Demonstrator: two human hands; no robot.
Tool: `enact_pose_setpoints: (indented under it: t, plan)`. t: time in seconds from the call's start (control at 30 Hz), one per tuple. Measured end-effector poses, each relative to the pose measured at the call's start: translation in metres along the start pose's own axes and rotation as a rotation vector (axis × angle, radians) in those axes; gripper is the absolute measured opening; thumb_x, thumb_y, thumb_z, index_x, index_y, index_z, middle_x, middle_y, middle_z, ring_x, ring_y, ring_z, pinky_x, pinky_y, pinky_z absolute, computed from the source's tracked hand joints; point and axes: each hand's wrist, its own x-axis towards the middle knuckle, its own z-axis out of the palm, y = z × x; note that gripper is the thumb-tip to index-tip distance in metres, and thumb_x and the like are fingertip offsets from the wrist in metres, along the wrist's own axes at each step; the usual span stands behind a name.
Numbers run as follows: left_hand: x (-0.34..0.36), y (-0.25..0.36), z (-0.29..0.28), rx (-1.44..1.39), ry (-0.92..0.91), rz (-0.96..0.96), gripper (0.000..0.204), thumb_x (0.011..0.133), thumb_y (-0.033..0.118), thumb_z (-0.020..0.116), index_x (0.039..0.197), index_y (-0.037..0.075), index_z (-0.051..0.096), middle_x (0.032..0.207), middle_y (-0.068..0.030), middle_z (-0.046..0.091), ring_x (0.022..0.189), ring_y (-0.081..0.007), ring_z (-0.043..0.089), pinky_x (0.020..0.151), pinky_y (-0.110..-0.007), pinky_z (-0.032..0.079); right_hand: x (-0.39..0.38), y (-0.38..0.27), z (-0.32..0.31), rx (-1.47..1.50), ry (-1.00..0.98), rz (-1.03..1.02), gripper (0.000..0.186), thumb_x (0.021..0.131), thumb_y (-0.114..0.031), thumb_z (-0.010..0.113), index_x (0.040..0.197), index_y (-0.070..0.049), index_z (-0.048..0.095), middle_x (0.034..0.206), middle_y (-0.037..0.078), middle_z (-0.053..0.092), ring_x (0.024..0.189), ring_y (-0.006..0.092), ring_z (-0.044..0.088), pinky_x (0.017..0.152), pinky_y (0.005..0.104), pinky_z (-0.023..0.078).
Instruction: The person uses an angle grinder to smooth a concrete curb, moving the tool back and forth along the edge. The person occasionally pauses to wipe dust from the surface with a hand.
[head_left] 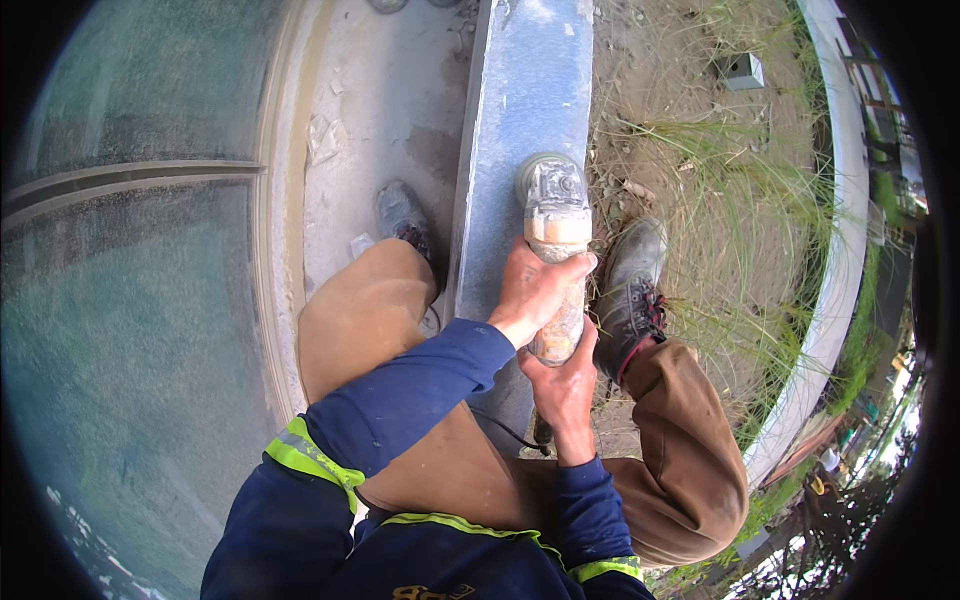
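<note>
A dusty angle grinder (pixel 558 235) lies lengthwise over a long blue-grey stone slab (pixel 525 80), its head and disc pointing away from me. My left hand (pixel 537 285) wraps round the front of its body, just behind the orange-grey collar, thumb across the top. Lower down, my right hand (pixel 565 385) grips the rear end of the body from the right side. The disc's rim shows at the head's left, low over the slab; whether it touches the stone I cannot tell. A black cord (pixel 510 428) runs below the rear end.
I straddle the slab, with one shoe (pixel 402 215) on the concrete floor at left and the other shoe (pixel 635 275) on soil. Large window panes (pixel 130 300) stand at left. Grass (pixel 740 180), a small metal box (pixel 743 72) and a curved pale kerb (pixel 848 200) lie at right.
</note>
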Motion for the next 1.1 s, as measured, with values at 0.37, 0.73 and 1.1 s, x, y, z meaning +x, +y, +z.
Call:
enact_pose_setpoints:
  t: [0.37,0.73,1.1]
  plan:
    - [-0.001,0.002,-0.009,-0.024,0.031,0.067,0.039,0.082,0.015,0.081,0.114,0.002,0.062,0.1,-0.0074,0.07,0.086,-0.0163,0.067,0.078,-0.035,0.055,0.0,-0.008,0.01,-0.017,-0.02,-0.028,0.09,0.073,-0.02,0.083,0.146,-0.001,0.034,0.114,0.028,0.069,0.107,0.0374,0.071,0.092,0.0431,0.055]
    - [0.004,0.005,-0.013,-0.001,0.06,0.062,0.04,0.082,0.014,0.081,0.113,0.001,0.061,0.099,-0.008,0.07,0.085,-0.0161,0.068,0.078,-0.034,0.056,0.002,-0.009,0.014,-0.035,-0.018,-0.025,0.088,0.075,-0.023,0.086,0.144,-0.001,0.037,0.115,0.023,0.07,0.107,0.0305,0.07,0.093,0.0411,0.054]
    - [0.002,0.012,-0.012,-0.021,0.067,0.104,0.035,0.083,0.013,0.079,0.112,0.002,0.064,0.098,-0.0063,0.07,0.083,-0.0148,0.066,0.074,-0.034,0.055,0.006,-0.011,0.015,-0.042,-0.034,-0.034,0.089,0.075,-0.024,0.086,0.145,-0.001,0.037,0.117,0.023,0.07,0.108,0.0301,0.07,0.093,0.0405,0.054]
